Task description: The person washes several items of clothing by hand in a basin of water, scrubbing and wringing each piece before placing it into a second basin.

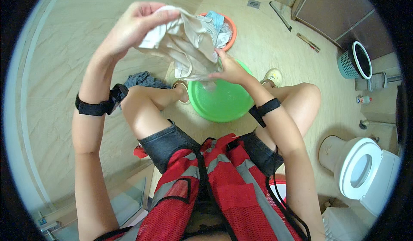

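Observation:
A pale, wet-looking cloth garment [190, 44] hangs between my two hands. My left hand [142, 23] grips its upper end, raised to the upper left. My right hand [230, 68] pinches the lower right edge with thumb and fingers. Beneath it, between my feet, sits a bright green plastic basin [222, 102]; the garment and my right hand hide its far part. Just beyond stands an orange basin [233, 36] heaped with white and light-blue laundry [219, 26], partly covered by the garment.
Dark grey-blue cloth [145, 80] lies on the floor by my left foot. At right are a white toilet [356, 170], a teal wastebasket [348, 65] with a black liner and a small bottle [364, 99]. A wooden-handled brush [308, 42] and a floor drain [254, 4] lie farther off.

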{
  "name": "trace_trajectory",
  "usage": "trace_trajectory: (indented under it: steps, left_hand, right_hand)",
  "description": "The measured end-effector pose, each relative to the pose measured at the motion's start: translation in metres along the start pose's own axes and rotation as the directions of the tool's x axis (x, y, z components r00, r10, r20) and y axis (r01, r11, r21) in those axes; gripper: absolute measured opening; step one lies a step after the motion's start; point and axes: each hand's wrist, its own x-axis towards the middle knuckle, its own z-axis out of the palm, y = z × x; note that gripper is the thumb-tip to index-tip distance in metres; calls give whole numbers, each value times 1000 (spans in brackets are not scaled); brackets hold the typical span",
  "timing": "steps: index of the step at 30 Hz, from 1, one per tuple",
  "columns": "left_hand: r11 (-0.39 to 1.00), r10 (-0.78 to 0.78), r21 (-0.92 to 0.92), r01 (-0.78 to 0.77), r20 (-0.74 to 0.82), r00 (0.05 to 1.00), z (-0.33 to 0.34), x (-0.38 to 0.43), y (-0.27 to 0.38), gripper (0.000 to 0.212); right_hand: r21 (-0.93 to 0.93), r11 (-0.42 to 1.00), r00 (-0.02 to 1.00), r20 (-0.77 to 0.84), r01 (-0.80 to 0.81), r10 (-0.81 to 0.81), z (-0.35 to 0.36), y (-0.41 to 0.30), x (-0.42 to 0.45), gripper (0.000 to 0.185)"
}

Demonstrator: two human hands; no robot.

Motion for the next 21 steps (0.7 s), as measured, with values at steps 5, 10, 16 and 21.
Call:
trace_trajectory:
  steps: [5,10,16,21]
  left_hand:
    - [994,40,-93,-51,-116,992,-31,-2,2,29]
    - [998,7,-61,-14,-113,994,-40,-10,-2,28]
    - [991,-122,-36,127,127,984,-9,-6,-44,26]
    - [985,-145,-42,168,323,935,41,31,-110,33]
  right_hand:
    - [158,980,985,145,-118,95,-23,-20,18,26]
    - [508,823,948,299,-253,107,-71,-51,25,21]
    - [450,797,874,446,-404,191,-115,-80,45,22]
    - [85,852,714,591,-517,375,-97,-32,29,22]
